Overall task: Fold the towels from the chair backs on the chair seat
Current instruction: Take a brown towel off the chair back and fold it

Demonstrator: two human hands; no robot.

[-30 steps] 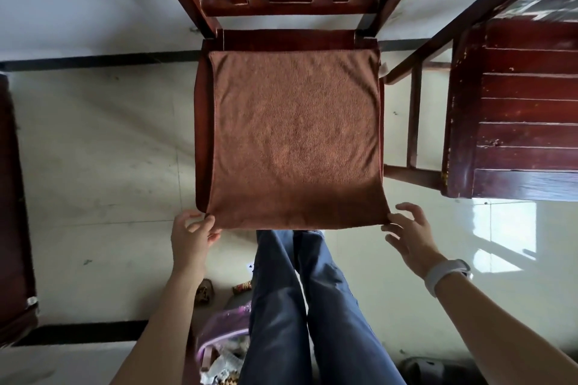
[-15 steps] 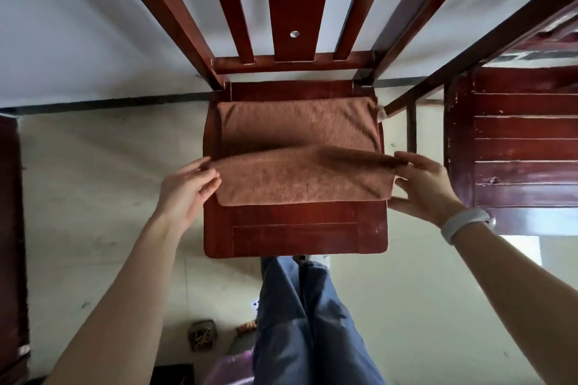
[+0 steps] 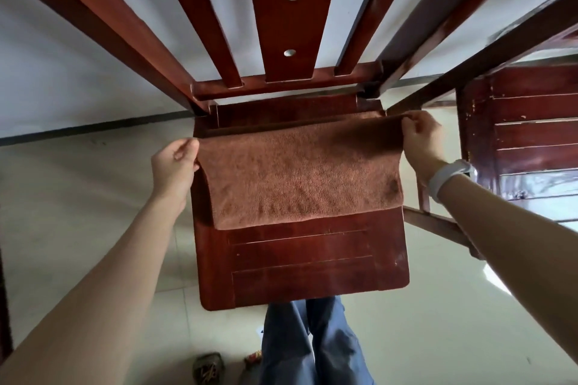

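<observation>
Pale tiled floor (image 3: 93, 212) under dark red wooden chair seat (image 3: 312, 262). Brown towel (image 3: 297, 175) lies folded on seat's far half. Left hand (image 3: 173, 166) pinches towel's far-left corner, right hand (image 3: 420, 141) pinches far-right corner. White wristband (image 3: 447, 180) on right wrist.

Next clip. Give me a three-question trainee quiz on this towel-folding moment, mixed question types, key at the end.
1. True or false: the brown terry towel covers the whole dark red wooden chair seat.
2. Which part of the towel does each hand pinch? A) far corners B) near fold C) the middle
3. Fill in: the right hand wears a white ____ at the wrist.

Key: 1 false, the near part of the seat is bare. 2 A, left hand and right hand each pinch a far corner. 3 band.
</observation>
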